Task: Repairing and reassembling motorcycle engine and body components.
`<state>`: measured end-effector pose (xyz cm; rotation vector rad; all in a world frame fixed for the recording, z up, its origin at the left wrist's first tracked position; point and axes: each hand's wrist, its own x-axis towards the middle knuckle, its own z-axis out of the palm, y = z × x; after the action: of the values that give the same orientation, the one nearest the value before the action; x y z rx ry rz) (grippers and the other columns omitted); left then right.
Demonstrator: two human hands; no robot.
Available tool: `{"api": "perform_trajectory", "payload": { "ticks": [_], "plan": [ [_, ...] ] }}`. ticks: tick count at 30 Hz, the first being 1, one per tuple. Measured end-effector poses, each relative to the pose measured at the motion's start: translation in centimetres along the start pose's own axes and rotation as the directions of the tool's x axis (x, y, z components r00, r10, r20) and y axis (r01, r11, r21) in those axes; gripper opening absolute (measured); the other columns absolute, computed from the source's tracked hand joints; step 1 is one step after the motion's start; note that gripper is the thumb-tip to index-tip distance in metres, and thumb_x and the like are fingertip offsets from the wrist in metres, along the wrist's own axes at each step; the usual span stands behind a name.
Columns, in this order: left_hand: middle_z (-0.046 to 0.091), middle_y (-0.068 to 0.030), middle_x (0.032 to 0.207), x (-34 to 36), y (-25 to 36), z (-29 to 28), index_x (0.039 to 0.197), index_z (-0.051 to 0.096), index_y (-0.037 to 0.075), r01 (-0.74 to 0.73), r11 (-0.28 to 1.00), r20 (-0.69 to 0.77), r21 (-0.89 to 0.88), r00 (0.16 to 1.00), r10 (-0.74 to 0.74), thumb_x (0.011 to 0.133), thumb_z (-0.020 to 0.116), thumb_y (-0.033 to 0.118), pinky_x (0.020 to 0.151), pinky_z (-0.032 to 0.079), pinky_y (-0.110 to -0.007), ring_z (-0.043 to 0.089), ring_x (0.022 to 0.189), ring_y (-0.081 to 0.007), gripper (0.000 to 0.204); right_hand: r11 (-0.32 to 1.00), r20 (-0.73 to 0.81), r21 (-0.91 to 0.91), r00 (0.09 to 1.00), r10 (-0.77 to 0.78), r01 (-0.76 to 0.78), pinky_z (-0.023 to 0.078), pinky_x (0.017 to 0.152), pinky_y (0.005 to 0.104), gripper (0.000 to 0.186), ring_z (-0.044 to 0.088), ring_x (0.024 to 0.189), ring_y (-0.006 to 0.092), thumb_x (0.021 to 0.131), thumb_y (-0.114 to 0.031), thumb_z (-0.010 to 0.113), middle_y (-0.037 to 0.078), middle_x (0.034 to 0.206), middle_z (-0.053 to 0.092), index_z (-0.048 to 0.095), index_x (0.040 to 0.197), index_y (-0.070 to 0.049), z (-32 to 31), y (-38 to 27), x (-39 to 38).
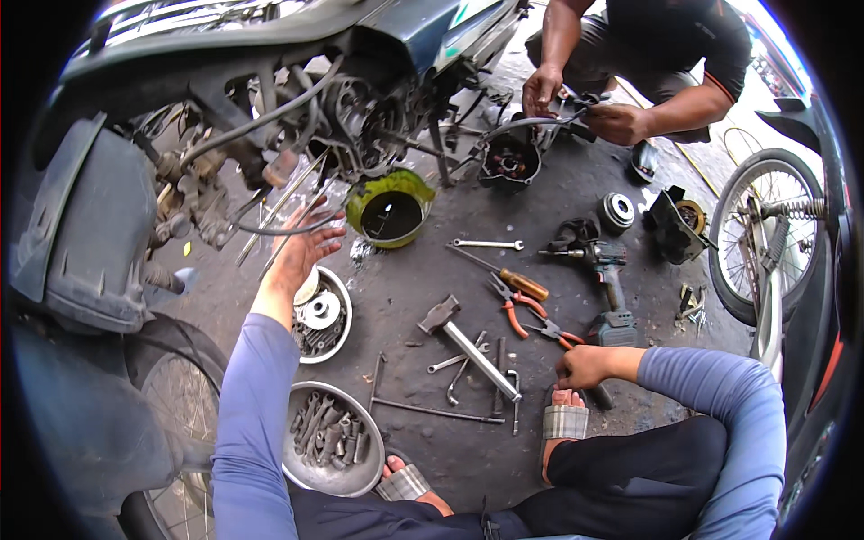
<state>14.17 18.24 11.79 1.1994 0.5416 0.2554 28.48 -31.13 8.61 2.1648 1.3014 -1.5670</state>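
Note:
My left hand (306,241) reaches below the motorcycle engine (351,108), palm turned up and fingers spread. A dark hose (261,231) and thin rods (286,193) cross beside it; I see no grip on them. Just right of its fingertips stands a yellow-green bowl (409,182) with dark liquid inside. Down by my right sandal (565,421), my right hand (585,364) has its fingers curled in, and whatever they hold is hidden. Close to it lie red-handled pliers (551,329), a cordless impact driver (612,288) and a dark handle-like piece (599,396).
A hammer (472,346), wrenches, a screwdriver (522,283) and more pliers (513,306) lie on the floor. Two bowls (371,468) (346,346) hold sockets and small parts. A crouching person (630,121) handles wires by an engine cover (510,162). Another motorcycle's wheel (765,234) stands right.

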Motion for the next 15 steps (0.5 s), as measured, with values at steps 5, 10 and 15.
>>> {"api": "perform_trajectory", "payload": {
  "ticks": [5,10,15],
  "plan": [
    [0.059,-0.0118,0.124,0.8,-0.4,1.1,0.135,0.047,0.013,-0.064,0.992,0.119,-0.111,0.990,0.078,0.100,0.047,0.047,0.085,0.050,-0.037,0.060,0.100,-0.0223,0.049,0.996,-0.039,-0.062,0.997,-0.074,0.071,0.051,0.085,0.0440,0.040,0.067,0.094,0.0363,0.087,-0.043,0.063,0.018,0.095,0.071,0.071,0.098,-0.005,-1.8,0.8,0.3],
    [0.062,-0.0117,0.119,1.1,0.1,0.6,0.125,0.053,0.009,-0.087,0.988,0.039,-0.131,0.995,0.093,0.098,0.051,0.048,0.083,0.051,-0.038,0.061,0.099,-0.0239,0.048,0.999,-0.141,-0.024,0.990,0.028,-0.032,0.051,0.084,0.0451,0.039,0.066,0.095,0.0373,0.085,-0.042,0.064,0.019,0.097,0.070,0.071,0.098,-0.006,-4.4,0.7,0.4],
    [0.064,-0.0114,0.111,0.9,0.3,0.2,0.114,0.059,0.005,-0.142,0.978,0.006,-0.152,0.989,0.145,0.095,0.055,0.050,0.080,0.051,-0.038,0.062,0.096,-0.0240,0.049,0.997,-0.177,-0.070,0.984,0.001,-0.013,0.051,0.086,0.0456,0.040,0.066,0.097,0.0379,0.085,-0.042,0.064,0.019,0.098,0.070,0.070,0.100,-0.005,-4.9,0.7,0.7]
  ]
}}
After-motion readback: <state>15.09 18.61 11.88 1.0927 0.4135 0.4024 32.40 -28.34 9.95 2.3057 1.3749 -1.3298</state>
